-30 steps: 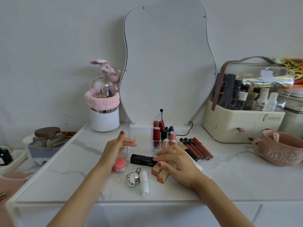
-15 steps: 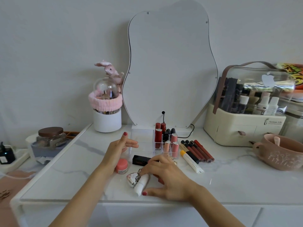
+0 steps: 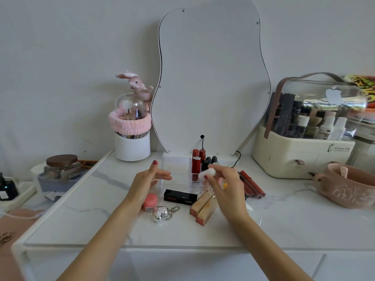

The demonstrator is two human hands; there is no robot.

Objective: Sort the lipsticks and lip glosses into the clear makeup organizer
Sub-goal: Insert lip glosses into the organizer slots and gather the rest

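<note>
Your right hand [image 3: 224,185] has lifted the white lipstick tube [image 3: 207,173] off the marble tabletop [image 3: 294,216], where half a second ago it lay beside the silver heart keychain [image 3: 162,212], and now carries it over the clear makeup organizer [image 3: 178,169]. That puts one more item in transit toward a slot; judging by the organizer's right-hand compartments, already holding upright red lipsticks [image 3: 196,163], the sort is well under way but far from finished. The fingers are closed around the tube, pinching it near its middle, the rounded white end pointing left, just in front of the standing lipsticks. Your left hand [image 3: 147,180] hovers beside the organizer's left edge, fingers spread and holding nothing; whether it touches the acrylic wall cannot be told. Waiting on the tabletop: a black lipstick [image 3: 179,197], two tan square tubes [image 3: 204,206], a pink jar [image 3: 150,201], and a row of red lip glosses [image 3: 252,184] to the right.
</note>
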